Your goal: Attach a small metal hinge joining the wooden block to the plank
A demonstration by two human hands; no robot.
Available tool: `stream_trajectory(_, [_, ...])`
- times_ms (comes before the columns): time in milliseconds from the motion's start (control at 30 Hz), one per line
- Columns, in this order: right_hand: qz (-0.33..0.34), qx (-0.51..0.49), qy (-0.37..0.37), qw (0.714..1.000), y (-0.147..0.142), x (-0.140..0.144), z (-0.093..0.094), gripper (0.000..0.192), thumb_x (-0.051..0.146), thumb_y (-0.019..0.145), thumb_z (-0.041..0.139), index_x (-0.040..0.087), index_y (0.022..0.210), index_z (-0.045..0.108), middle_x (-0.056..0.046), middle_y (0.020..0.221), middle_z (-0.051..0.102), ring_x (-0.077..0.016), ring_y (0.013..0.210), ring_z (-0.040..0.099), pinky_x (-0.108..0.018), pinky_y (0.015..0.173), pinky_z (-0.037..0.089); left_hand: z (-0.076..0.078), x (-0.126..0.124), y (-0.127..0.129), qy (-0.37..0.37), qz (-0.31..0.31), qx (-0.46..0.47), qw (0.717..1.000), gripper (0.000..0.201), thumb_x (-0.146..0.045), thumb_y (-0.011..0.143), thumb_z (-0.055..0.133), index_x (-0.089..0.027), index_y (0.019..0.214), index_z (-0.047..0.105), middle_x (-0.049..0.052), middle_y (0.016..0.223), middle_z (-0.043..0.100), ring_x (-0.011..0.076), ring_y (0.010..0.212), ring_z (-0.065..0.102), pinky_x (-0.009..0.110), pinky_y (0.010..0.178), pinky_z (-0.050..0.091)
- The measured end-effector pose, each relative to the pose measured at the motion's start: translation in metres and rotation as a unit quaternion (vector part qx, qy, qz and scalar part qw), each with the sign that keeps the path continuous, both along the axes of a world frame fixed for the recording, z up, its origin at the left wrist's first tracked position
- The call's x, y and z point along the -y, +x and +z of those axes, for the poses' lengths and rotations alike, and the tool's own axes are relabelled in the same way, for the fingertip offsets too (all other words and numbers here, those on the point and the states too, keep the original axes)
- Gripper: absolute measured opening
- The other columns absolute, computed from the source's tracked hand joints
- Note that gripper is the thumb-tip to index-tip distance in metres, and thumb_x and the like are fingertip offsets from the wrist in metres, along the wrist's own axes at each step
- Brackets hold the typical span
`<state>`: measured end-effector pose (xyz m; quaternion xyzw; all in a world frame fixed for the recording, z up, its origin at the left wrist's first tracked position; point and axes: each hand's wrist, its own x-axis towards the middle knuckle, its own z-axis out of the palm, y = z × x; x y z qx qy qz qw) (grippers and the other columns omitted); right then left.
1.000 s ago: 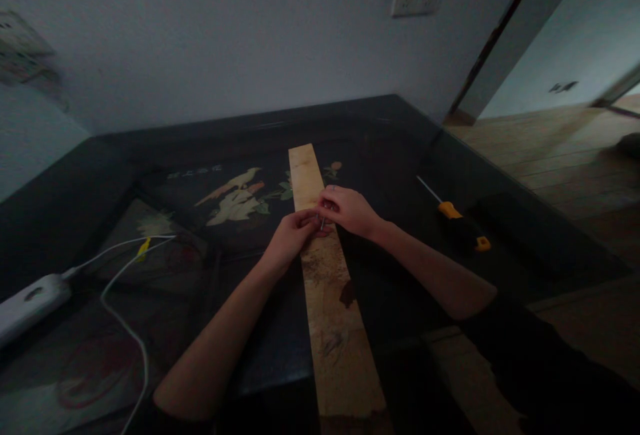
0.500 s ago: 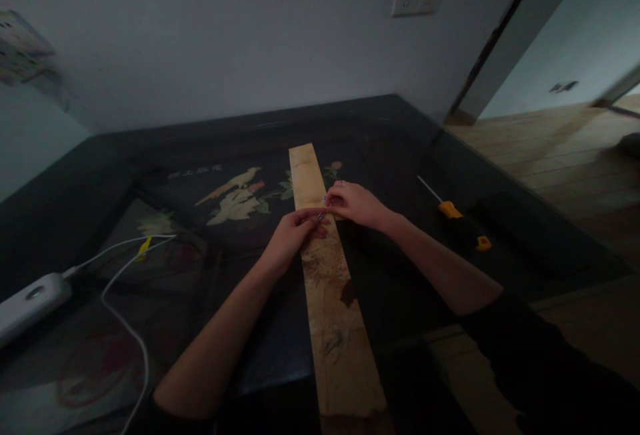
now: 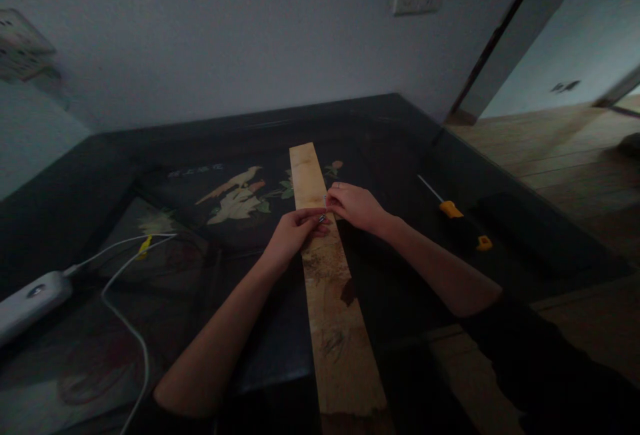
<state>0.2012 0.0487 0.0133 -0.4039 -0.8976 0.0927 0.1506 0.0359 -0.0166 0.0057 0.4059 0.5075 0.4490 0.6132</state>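
Observation:
A long wooden board (image 3: pixel 330 315) runs away from me across the dark table, its near part stained and scuffed. Over its upper half, my left hand (image 3: pixel 294 234) pinches a small shiny metal piece (image 3: pixel 322 218), too small to name. My right hand (image 3: pixel 359 208) is closed at the board's right edge, its fingertips against those of the left. A bit of something pale shows by the right fingertips; what they grip is mostly hidden. A ring sits on a right finger.
A screwdriver (image 3: pixel 451 210) with a yellow and black handle lies to the right, beside a dark flat block (image 3: pixel 535 232). At left are a white power strip (image 3: pixel 37 302) and a white cable (image 3: pixel 125 322) with a yellow tag. The wall (image 3: pixel 240 42) rises behind the table (image 3: pixel 400 128).
Both hands stay at the same spot on the board. Only the fingertips have shifted slightly; the right fingers look a little more curled.

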Motion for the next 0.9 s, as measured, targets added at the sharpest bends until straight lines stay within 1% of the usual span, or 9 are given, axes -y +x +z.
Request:
stream_trajectory(133, [-0.001, 0.015, 0.010, 1.000, 0.0004, 0.0008, 0.0013, 0.010, 0.024, 0.091, 0.055, 0.017, 0.091, 0.062, -0.005, 0.098, 0.062, -0.0169, 0.093, 0.057, -0.026, 0.071, 0.036, -0.0009, -0.0007, -0.0009, -0.002, -0.003, 0.006, 1.000, 0.020, -0.010, 0.081, 0.062, -0.010, 0.099, 0.070, 0.006, 0.082, 0.073, 0.0086, 0.061, 0.066, 0.021, 0.067, 0.055])
stream_trajectory(333, [-0.006, 0.050, 0.026, 0.998, -0.0013, 0.0039, 0.0000, 0.010, 0.025, 0.093, 0.052, 0.018, 0.093, 0.060, -0.005, 0.101, 0.061, -0.0175, 0.095, 0.057, -0.026, 0.064, 0.035, 0.0002, -0.0007, -0.0014, -0.011, 0.001, 0.009, 1.000, 0.020, -0.008, 0.081, 0.061, -0.010, 0.099, 0.070, 0.007, 0.085, 0.073, 0.0091, 0.064, 0.067, 0.022, 0.071, 0.055])
stream_trajectory(467, [-0.010, 0.075, 0.036, 0.996, -0.0037, 0.0050, -0.0034, 0.013, 0.024, 0.096, 0.045, 0.017, 0.096, 0.057, -0.007, 0.105, 0.060, -0.0188, 0.094, 0.056, -0.026, 0.059, 0.033, 0.0006, -0.0010, -0.0010, -0.015, 0.005, 0.007, 1.000, 0.020, -0.008, 0.081, 0.060, -0.011, 0.099, 0.070, 0.007, 0.084, 0.073, 0.0086, 0.063, 0.066, 0.021, 0.069, 0.055])
stream_trajectory(633, [-0.014, 0.103, 0.039, 0.994, -0.0054, 0.0061, -0.0045, 0.018, 0.018, 0.096, 0.038, 0.014, 0.101, 0.055, -0.011, 0.106, 0.059, -0.0197, 0.090, 0.055, -0.027, 0.063, 0.037, 0.0035, 0.0003, -0.0006, -0.015, 0.005, 0.004, 1.000, 0.020, -0.008, 0.083, 0.059, -0.011, 0.098, 0.071, 0.006, 0.084, 0.072, 0.0069, 0.061, 0.065, 0.019, 0.067, 0.054])
stream_trajectory(733, [-0.002, 0.114, 0.046, 0.992, -0.0055, 0.0071, -0.0033, 0.020, 0.018, 0.097, 0.037, 0.014, 0.102, 0.055, -0.012, 0.106, 0.058, -0.0206, 0.089, 0.055, -0.028, 0.063, 0.037, 0.0048, 0.0009, -0.0005, -0.017, 0.009, 0.005, 1.000, 0.020, -0.008, 0.083, 0.058, -0.011, 0.098, 0.071, 0.005, 0.082, 0.072, 0.0062, 0.061, 0.064, 0.018, 0.067, 0.054])
stream_trajectory(833, [0.005, 0.116, 0.046, 0.992, -0.0046, 0.0066, -0.0028, 0.019, 0.020, 0.097, 0.037, 0.014, 0.102, 0.055, -0.012, 0.106, 0.058, -0.0209, 0.090, 0.056, -0.028, 0.059, 0.036, 0.0040, 0.0002, -0.0007, -0.014, 0.004, 0.007, 1.000, 0.020, -0.007, 0.083, 0.058, -0.011, 0.098, 0.071, 0.005, 0.079, 0.071, 0.0064, 0.061, 0.063, 0.018, 0.066, 0.053])
stream_trajectory(900, [0.006, 0.096, 0.033, 0.995, -0.0029, 0.0051, -0.0026, 0.017, 0.024, 0.097, 0.041, 0.016, 0.102, 0.055, -0.010, 0.106, 0.059, -0.0204, 0.092, 0.056, -0.027, 0.059, 0.036, 0.0026, -0.0006, -0.0010, -0.010, 0.000, 0.009, 1.000, 0.020, -0.007, 0.082, 0.059, -0.011, 0.098, 0.070, 0.005, 0.078, 0.071, 0.0063, 0.060, 0.063, 0.018, 0.065, 0.052])
